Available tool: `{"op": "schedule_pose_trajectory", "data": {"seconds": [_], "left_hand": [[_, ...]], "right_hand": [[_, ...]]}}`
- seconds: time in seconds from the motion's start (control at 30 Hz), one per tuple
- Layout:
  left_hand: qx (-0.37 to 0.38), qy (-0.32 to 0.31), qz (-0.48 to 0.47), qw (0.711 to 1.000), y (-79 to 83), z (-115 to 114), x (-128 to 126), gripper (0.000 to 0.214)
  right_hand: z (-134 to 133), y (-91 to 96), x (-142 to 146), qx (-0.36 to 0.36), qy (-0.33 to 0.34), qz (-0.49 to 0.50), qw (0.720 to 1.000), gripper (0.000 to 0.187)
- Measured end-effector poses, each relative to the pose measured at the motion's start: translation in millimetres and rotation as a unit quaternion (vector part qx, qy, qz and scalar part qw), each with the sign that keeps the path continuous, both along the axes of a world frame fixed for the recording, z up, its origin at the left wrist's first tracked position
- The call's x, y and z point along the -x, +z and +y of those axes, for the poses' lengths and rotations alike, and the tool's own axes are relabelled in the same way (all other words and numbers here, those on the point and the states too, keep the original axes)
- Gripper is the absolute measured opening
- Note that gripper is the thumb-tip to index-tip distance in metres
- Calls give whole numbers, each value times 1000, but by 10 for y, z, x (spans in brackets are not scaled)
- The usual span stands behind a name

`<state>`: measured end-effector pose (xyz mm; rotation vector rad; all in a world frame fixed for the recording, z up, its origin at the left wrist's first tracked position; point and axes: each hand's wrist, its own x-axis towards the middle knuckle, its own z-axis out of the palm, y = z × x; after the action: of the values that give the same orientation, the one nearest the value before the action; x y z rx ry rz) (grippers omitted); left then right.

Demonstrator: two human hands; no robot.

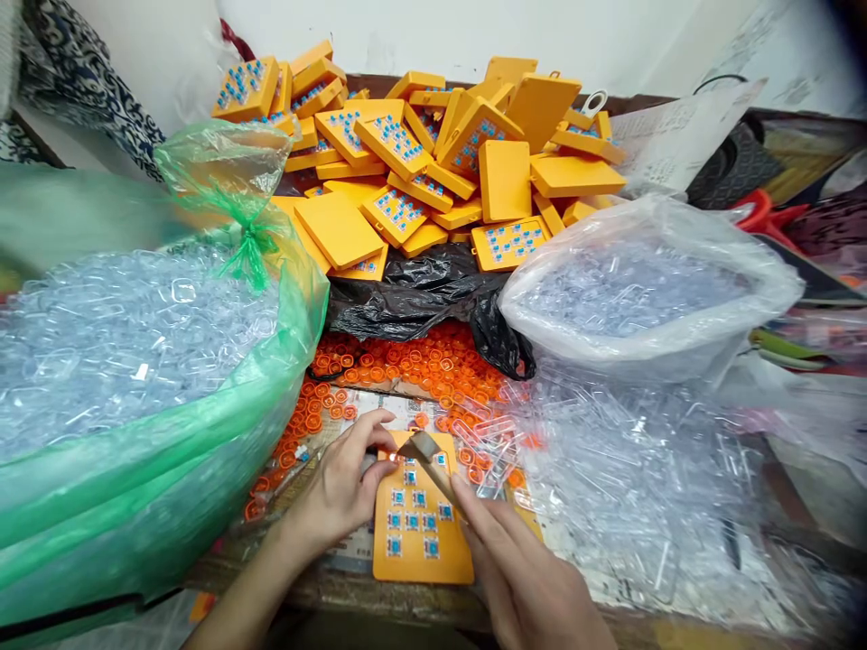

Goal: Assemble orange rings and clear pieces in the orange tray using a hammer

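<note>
An orange plastic plate (420, 533) with small blue square keys lies flat on the table in front of me. My left hand (342, 487) rests at its upper left corner, fingers curled and pinching a small part I cannot make out at the plate's top edge. My right hand (528, 578) comes in from the lower right and grips a thin metal tool (426, 456) whose tip sits over the plate's top rows.
A big green bag of clear plastic pieces (135, 361) fills the left. A white bag of clear pieces (643, 289) and loose clear strips (623, 469) lie right. Small orange rings (406, 361) cover the table behind the plate. A heap of orange plates (440, 162) stands at the back.
</note>
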<state>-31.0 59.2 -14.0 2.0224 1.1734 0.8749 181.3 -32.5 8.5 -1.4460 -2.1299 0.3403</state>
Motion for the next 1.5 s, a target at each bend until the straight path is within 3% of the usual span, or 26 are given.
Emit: {"op": "schedule_pose_trajectory", "data": {"seconds": [0.1, 0.23, 0.43, 0.6, 0.67, 0.87, 0.93, 1.0, 1.1, 1.2, 1.3, 1.4, 1.5], "left_hand": [[7, 10, -17, 1000, -36, -2, 9, 42], [4, 22, -28, 999, -98, -24, 8, 44], [-22, 21, -22, 999, -118, -17, 2, 44], [-33, 12, -8, 999, -101, 8, -4, 43], [-32, 14, -6, 999, -104, 7, -6, 41], [16, 8, -10, 1000, -33, 5, 62, 46], [49, -1, 9, 999, 44, 62, 79, 50], [57, -5, 54, 997, 134, 169, 32, 40], [36, -6, 122, 992, 234, 386, -198, 19], [46, -18, 176, 983, 260, 565, -496, 13], [33, -26, 216, 976, 268, 639, -619, 14], [-14, -16, 223, 975, 275, 622, -475, 22], [-56, -3, 227, 972, 217, 535, -209, 26]], "right_hand": [[6, 8, 22, -21, -4, 4, 1000, 70], [-7, -23, 40, 8, -6, -19, 1000, 70], [-31, -27, 46, -3, -16, 55, 998, 68], [-19, -13, 60, 19, -6, -38, 999, 67], [-14, -8, 63, 19, -12, -31, 999, 68], [-41, -57, 65, 11, -13, 24, 1000, 65], [-72, -117, 55, 23, -49, 65, 996, 58], [-99, -171, 39, 34, -128, 141, 981, 49], [-102, -190, 28, 83, -259, 259, 927, 47], [-80, -153, 50, 123, -305, 347, 878, 55], [-97, -161, 48, 106, -326, 375, 861, 58], [-169, -243, -32, 98, -306, 354, 878, 55], [-228, -312, -129, 89, -266, 286, 916, 51]]}}
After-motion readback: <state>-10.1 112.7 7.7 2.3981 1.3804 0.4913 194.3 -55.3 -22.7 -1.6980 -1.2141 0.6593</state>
